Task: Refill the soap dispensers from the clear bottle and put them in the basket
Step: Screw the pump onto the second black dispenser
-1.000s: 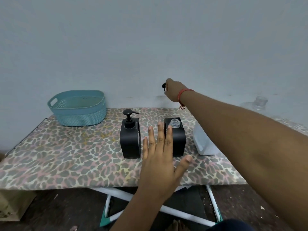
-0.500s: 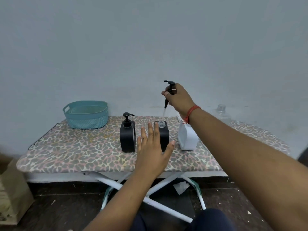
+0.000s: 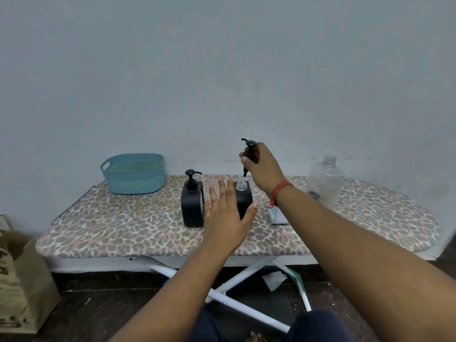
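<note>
Two black soap dispensers stand mid-board. The left dispenser (image 3: 192,201) has its pump on. The right dispenser (image 3: 244,196) shows its bare clear neck, partly hidden behind my left hand (image 3: 227,213), which hovers open in front of it with fingers spread. My right hand (image 3: 261,166) holds the black pump head (image 3: 249,154) upright just above that open neck, tube pointing down. A white container (image 3: 277,215) is mostly hidden behind my right wrist. The clear bottle (image 3: 325,181), uncapped, stands at the right. The teal basket (image 3: 134,177) sits at the back left.
Everything rests on an ironing board with a leopard-print cover (image 3: 123,225) against a pale wall. A small dark cap (image 3: 313,193) lies by the clear bottle. A brown paper bag (image 3: 22,280) stands on the floor at the left.
The view has pulled back from the board. My right hand has raised the pump head upright and brought it down over the right dispenser's neck. My left hand stays spread in front.
</note>
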Demonstrator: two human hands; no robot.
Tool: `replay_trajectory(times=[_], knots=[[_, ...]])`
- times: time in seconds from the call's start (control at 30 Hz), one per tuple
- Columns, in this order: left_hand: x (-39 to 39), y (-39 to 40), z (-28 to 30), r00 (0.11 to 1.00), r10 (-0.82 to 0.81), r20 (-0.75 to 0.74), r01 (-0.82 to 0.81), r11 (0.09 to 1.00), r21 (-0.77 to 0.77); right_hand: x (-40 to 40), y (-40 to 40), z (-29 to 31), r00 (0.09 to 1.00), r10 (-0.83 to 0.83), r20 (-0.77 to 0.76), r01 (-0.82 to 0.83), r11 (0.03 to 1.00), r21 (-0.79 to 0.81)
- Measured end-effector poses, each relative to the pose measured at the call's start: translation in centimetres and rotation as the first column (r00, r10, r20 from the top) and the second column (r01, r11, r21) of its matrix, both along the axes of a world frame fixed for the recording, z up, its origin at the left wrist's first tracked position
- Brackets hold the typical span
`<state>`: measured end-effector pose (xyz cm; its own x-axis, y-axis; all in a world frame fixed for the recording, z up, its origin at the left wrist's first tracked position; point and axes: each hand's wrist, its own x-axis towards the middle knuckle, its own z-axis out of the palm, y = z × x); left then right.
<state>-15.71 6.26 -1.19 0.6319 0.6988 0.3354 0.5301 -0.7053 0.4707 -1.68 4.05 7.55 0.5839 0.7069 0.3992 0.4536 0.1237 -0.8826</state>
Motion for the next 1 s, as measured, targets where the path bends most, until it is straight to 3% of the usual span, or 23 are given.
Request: replay_trajectory(times=[0.13, 0.3, 0.77, 1.0], knots=[[0.7, 1.2, -0.8, 1.000, 0.012, -0.025, -0.012, 1.000, 0.003, 0.0, 0.4, -2.8, 0.999, -0.023, 0.024, 0.025, 0.998, -0.062], [2.0, 2.2, -0.9, 1.000, 0.009, -0.030, -0.011, 0.999, -0.037, -0.5, 0.9, -3.7, 0.998, -0.063, -0.021, 0.063, 0.998, 0.003], [4.2, 4.6, -1.0, 0.999, 0.021, -0.026, -0.025, 0.988, -0.152, -0.1, 1.2, -7.7, 0.996, -0.053, 0.078, 0.062, 0.992, -0.112], [4.4, 4.8, -1.7, 1.000, 0.010, -0.015, -0.011, 0.997, -0.076, -0.8, 1.2, -7.9, 0.975, -0.185, 0.120, 0.194, 0.978, -0.071]])
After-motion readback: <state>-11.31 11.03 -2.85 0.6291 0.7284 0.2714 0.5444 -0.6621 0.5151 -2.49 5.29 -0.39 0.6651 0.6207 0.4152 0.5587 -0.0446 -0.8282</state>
